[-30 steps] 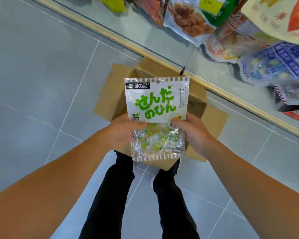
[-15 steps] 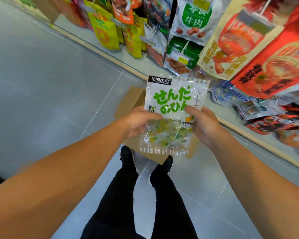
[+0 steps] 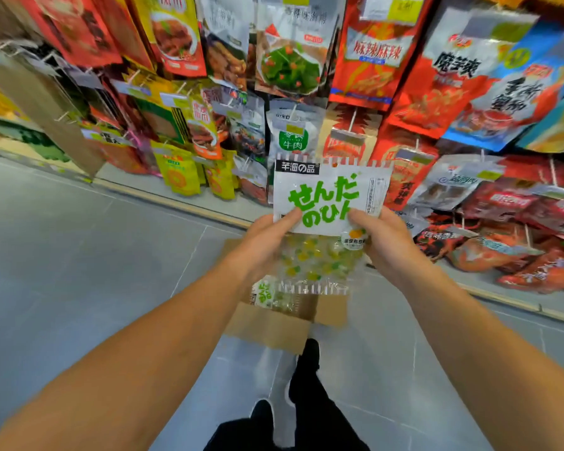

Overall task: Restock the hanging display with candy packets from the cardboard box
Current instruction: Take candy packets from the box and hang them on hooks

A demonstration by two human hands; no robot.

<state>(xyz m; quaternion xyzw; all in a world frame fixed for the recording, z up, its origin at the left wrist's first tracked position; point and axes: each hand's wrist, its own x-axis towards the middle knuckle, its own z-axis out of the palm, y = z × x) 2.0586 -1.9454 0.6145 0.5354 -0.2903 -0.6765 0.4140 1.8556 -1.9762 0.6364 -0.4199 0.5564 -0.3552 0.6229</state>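
A shop aisle with a grey tiled floor [image 3: 88, 255] runs along a hanging display [image 3: 306, 92] crowded with red, yellow, blue and white snack bags on pegs. Both hands hold one candy packet [image 3: 326, 203] upright in front of the display's lower rows: the left hand [image 3: 261, 245] pinches its left edge with the thumb on the printed front, and the right hand [image 3: 388, 245] pinches its right edge the same way. The packet has a white top with green lettering and a clear lower half showing yellow and green sweets. Directly below it, on the floor near the display's base edge, stands the open cardboard box [image 3: 271, 330] with another packet [image 3: 267, 294] visible inside. The person's black shoes stand just behind the box.
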